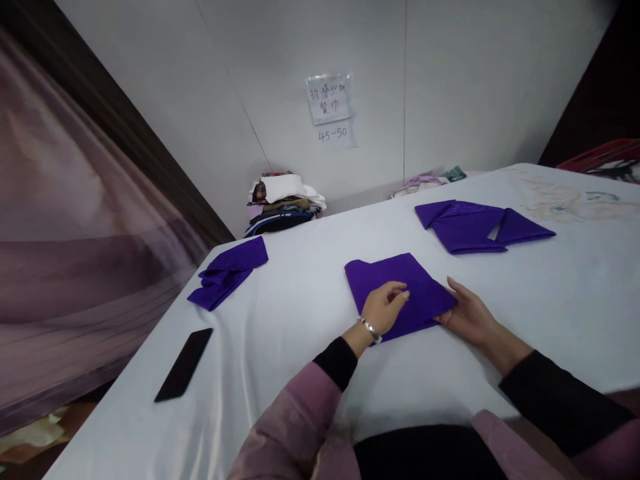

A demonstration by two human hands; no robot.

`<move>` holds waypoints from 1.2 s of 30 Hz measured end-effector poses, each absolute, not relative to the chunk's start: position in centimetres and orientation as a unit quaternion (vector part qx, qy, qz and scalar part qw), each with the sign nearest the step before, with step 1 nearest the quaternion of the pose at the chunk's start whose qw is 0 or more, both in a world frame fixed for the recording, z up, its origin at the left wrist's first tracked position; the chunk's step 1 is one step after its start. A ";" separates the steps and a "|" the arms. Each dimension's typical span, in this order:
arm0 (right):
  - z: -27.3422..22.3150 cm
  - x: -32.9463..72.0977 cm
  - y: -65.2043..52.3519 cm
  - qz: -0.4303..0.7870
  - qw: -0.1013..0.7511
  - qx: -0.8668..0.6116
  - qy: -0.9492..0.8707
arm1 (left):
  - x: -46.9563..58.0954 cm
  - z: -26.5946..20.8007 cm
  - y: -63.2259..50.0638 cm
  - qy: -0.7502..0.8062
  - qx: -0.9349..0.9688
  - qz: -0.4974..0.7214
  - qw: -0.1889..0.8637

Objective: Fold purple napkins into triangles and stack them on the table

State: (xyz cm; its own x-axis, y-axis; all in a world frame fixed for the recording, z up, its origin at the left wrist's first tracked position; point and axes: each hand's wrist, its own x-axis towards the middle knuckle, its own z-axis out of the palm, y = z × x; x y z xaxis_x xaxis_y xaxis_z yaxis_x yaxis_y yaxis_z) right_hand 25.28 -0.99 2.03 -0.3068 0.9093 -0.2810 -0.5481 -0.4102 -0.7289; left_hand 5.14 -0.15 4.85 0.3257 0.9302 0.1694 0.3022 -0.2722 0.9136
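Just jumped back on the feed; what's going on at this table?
Someone is handling a folded purple cloth on a white-covered table. The left hand is over it; the right hand is at its right corner. A bunched purple cloth lies to the left, more purple fabric beyond to the right.

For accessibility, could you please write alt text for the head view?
A person's left hand is over a purple cloth, the right hand touching its right corner, on a white table. A purple bundle lies left, purple fabric right.

Mauve sleeves (pixel 295 417) and black cuffs (pixel 338 362) accompany a silver bracelet (pixel 370 331).
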 end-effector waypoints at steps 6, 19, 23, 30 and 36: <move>1.2 25.5 -1.3 0.753 0.428 -0.415 -0.279 | -1.2 2.3 -4.2 0.463 0.802 0.332 0.178; 4.0 26.9 -0.5 0.680 0.443 -0.482 -0.331 | -0.9 1.0 -5.3 0.467 0.849 0.225 0.102; 2.6 28.5 -1.4 0.693 0.413 -0.507 -0.303 | -0.9 1.2 -5.5 0.471 0.851 0.212 0.094; 2.3 29.5 2.4 0.677 0.375 -0.530 -0.346 | -0.4 1.8 -6.0 0.482 0.853 0.189 0.061; 1.9 28.1 7.6 0.673 0.399 -0.522 -0.340 | -0.4 1.6 -6.0 0.487 0.854 0.174 0.050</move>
